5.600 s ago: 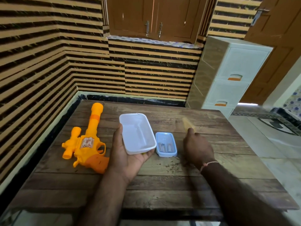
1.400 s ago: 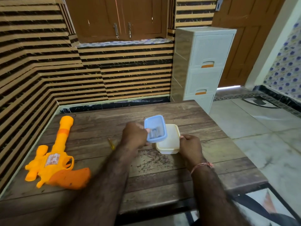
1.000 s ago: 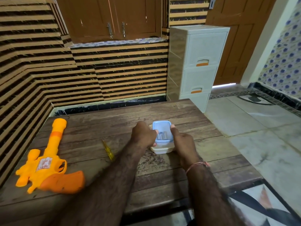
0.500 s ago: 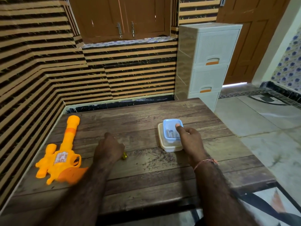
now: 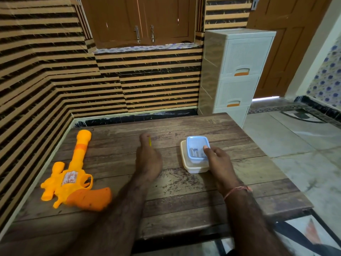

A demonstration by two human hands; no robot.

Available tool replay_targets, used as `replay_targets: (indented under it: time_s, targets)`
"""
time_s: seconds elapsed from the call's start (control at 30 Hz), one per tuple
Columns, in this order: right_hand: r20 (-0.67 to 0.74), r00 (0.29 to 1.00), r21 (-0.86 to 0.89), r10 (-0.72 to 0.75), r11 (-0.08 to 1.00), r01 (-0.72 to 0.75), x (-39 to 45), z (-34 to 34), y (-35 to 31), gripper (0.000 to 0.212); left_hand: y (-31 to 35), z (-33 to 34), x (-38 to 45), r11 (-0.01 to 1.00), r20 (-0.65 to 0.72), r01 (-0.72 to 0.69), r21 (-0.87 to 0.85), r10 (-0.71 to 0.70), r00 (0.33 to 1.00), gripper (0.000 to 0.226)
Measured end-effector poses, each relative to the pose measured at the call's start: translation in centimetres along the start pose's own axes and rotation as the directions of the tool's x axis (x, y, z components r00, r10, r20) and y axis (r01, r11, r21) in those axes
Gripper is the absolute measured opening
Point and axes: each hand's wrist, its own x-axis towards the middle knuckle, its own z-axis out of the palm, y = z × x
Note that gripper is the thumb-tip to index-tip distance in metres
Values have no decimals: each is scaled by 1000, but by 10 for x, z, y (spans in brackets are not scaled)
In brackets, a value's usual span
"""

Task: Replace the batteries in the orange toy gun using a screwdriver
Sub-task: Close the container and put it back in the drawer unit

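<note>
- The orange toy gun (image 5: 73, 179) lies flat on its side at the left of the wooden table (image 5: 184, 196), barrel pointing away, darker grip nearest the person, well apart from both hands.
- Left hand (image 5: 148, 161) is mid-table, fingers curled around a slim yellow screwdriver (image 5: 150, 141); only a short yellow length shows beside the thumb, the tip is hidden.
- Right hand (image 5: 219, 161) rests against the small blue container (image 5: 197, 147), thumb on its rim and fingers curled at its side. It sits nested on a cream container (image 5: 193, 168), and the small grey shapes inside look like batteries (image 5: 194, 152), though they are too small to be sure.
- Handling call: the gun looks like hollow moulded plastic, so light, rigid and a bit slick. It will likely skate under a pushing screwdriver.
- Best hold, I'd say, is the thick body around the trigger guard or the grip, pinned to the table, not the thin barrel.
- No battery cover shows on this face; it may need flipping.
- The screwdriver is thin, so it wants a firm pinch.
</note>
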Motion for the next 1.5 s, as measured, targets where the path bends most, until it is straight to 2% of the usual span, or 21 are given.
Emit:
replay_targets:
  time_s: [0.07, 0.17, 0.27, 0.3, 0.4, 0.53, 0.63, 0.67, 0.77, 0.8, 0.83, 0.97, 1.1, 1.2, 1.33, 1.4, 1.5]
  targets:
    - [26, 999, -7, -31, 999, 31, -2, 1, 4, 24, 5, 15, -3, 998, 84, 8, -62, -3, 996, 41]
    - [4, 997, -20, -78, 997, 78, 0, 4, 7, 24, 11, 41, -7, 968, 269, 169, -188, -114, 956, 29]
    - [-19, 997, -22, -79, 997, 78, 12, 10, 3, 18, 20, 60, 4, 899, 314, 328, -290, -234, 920, 64]
    - [-21, 998, -24, -65, 998, 65, 17, 12, 1, 16, 22, 65, 10, 890, 313, 333, -312, -235, 920, 64]
    - [-17, 1000, -36, 11, 999, -11, 41, 20, -8, 18, 25, 75, 36, 882, 334, 309, -356, -189, 923, 37]
    - [44, 993, 71, 106, 992, -109, 71, 24, -36, 15, 40, 76, 75, 870, 362, 319, -376, -179, 915, 39]
    - [60, 991, 124, 118, 984, -125, 75, 24, -64, 10, 66, 60, 83, 848, 404, 370, -379, -208, 891, 53]
    - [49, 990, 142, 135, 980, -141, 79, 23, -81, 15, 80, 52, 90, 836, 421, 391, -384, -218, 880, 53]
    - [57, 977, 223, 205, 951, -213, 70, 19, -127, 52, 120, 31, 90, 793, 456, 430, -432, -220, 862, 49]
    - [66, 973, 240, 221, 943, -231, 66, 15, -146, 57, 137, 22, 88, 785, 466, 437, -438, -217, 858, 52]
    - [76, 971, 257, 229, 936, -240, 61, 10, -170, 53, 156, 12, 88, 787, 473, 436, -437, -211, 856, 58]
    - [45, 980, 305, 192, 932, -197, 29, -11, -257, 7, 227, -23, 82, 853, 464, 370, -368, -176, 868, 73]
    - [-48, 989, 265, 142, 956, -125, 6, -26, -319, 20, 292, -46, 66, 962, 378, 204, -183, -123, 917, 56]
    - [-74, 989, 283, 125, 954, -100, 0, -49, -355, 28, 339, -52, 59, 989, 367, 110, -96, -67, 928, 43]
    - [-90, 992, 302, 93, 951, -62, 4, -91, -385, 39, 395, -40, 46, 998, 406, 51, -28, -35, 913, 41]
    - [-91, 992, 326, 88, 944, -54, 10, -120, -392, 36, 421, -28, 40, 996, 447, 60, -65, -25, 894, 42]
    - [-65, 991, 379, 113, 922, -80, 29, -171, -394, 30, 458, -3, 34, 967, 512, 150, -204, -25, 859, 42]
